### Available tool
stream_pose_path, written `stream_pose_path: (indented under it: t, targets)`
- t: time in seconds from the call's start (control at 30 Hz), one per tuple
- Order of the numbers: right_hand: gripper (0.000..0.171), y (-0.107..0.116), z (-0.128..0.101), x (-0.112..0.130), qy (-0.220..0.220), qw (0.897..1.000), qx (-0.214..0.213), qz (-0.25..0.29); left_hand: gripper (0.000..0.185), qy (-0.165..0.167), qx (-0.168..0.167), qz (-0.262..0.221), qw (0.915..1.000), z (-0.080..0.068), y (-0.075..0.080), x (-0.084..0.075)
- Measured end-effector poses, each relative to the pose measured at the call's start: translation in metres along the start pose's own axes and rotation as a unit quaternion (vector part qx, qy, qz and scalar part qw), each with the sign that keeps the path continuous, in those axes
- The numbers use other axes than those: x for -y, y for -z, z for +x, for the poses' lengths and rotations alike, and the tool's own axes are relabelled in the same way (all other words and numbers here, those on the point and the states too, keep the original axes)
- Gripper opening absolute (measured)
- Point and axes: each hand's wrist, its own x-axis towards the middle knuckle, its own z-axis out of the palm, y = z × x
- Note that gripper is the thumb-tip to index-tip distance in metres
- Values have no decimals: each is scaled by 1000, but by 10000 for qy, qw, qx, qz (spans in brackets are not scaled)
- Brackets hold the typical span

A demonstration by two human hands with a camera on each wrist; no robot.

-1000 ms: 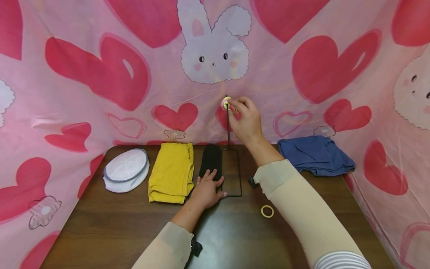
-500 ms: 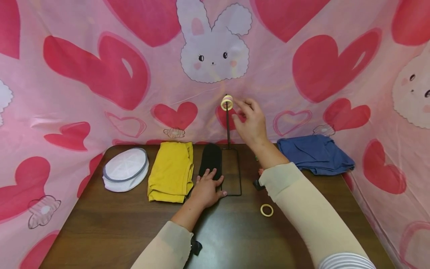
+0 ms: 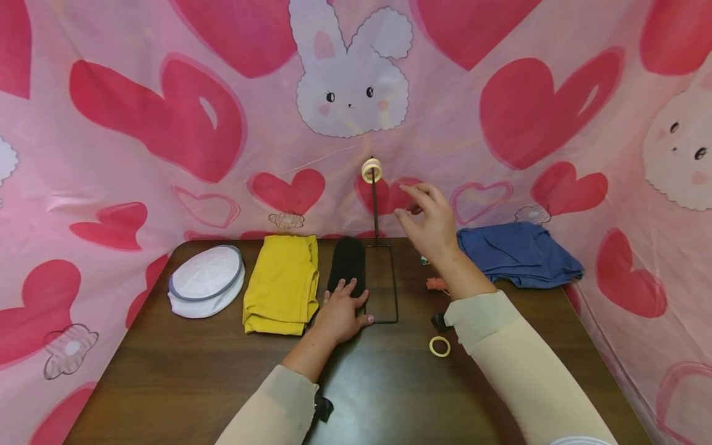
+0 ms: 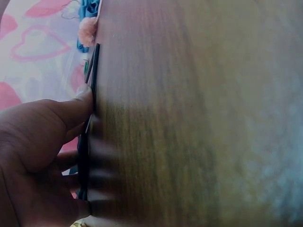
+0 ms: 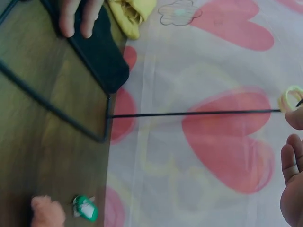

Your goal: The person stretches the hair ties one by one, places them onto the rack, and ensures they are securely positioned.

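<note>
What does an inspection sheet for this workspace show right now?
Surface: dark wooden table.
Job's things: thin black wire stand with an upright rod; one yellow ring at its top; a second yellow ring flat on the table.
Clutter: white cap, folded yellow cloth, black cloth, blue cloth, small pink and green bits.
Hands: left hand rests on the stand's base and the black cloth; right hand raised, fingers relaxed, holding nothing.
Cables: nothing seen.
Surroundings: pink heart-and-bunny fabric.
</note>
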Motion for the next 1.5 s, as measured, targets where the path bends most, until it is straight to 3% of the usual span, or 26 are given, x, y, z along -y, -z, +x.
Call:
stream_pose_path:
  t: [0.43, 0.77, 1.17, 1.5]
  targets:
    - [46, 33, -41, -16, -298, 9983, 288, -414, 66, 13, -62, 13, 10000, -3, 0, -1]
    - [43, 56, -73, -24, -302, 9978, 437, -399, 67, 17, -49, 74, 10000, -2, 1, -2]
    - [46, 80, -109, -35, -14, 9932, 1057, -492, 67, 30, -27, 88, 10000, -4, 2, -3]
    - [47, 99, -134, -42, -118, 9808, 1778, -790, 67, -55, -60, 139, 9999, -5, 3, -4]
